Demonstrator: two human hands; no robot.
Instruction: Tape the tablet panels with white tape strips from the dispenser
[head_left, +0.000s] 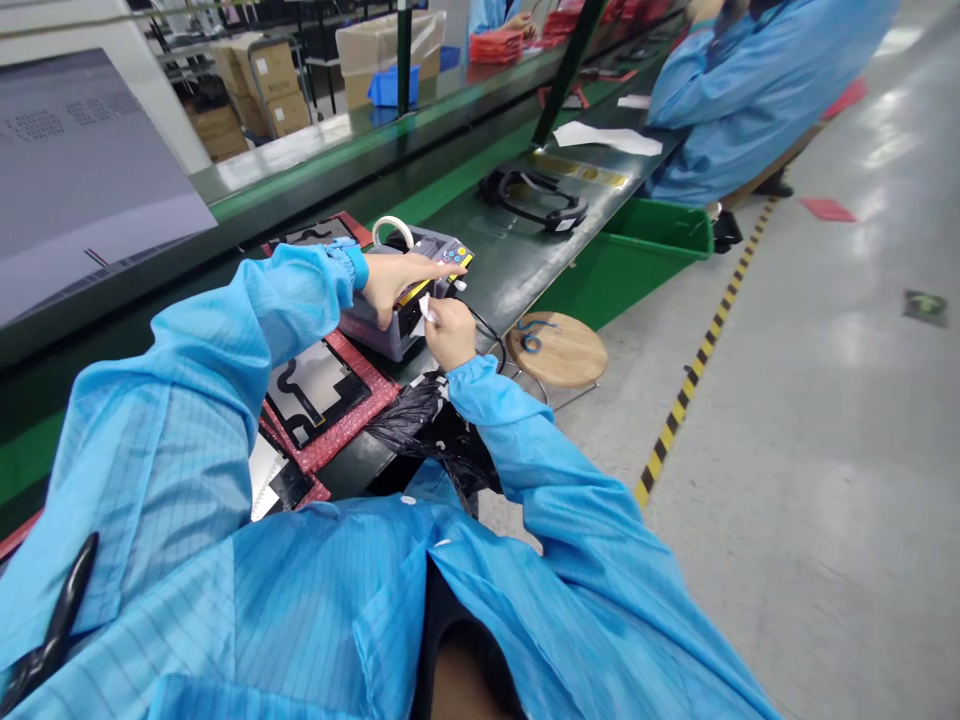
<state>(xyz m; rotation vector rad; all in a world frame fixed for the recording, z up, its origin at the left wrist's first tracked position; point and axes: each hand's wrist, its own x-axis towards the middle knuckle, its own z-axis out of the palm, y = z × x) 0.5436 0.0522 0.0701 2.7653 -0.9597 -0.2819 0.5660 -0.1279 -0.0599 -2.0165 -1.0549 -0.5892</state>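
A grey tape dispenser with coloured buttons stands on the bench, a roll of cream tape at its top. Over the dispenser's front lies my left hand, its fingers stretched out along the top edge and the thumb pointing down. Close in front of the slot, my right hand pinches a small crumpled white piece of tape. A black plastic bag hangs at the bench edge below my right hand.
Flat panels with black flex cables lie on red bubble wrap at left. Further along the bench sit a black headband device and white paper. A round wooden stool, a green bin and a blue-coated co-worker are rightward.
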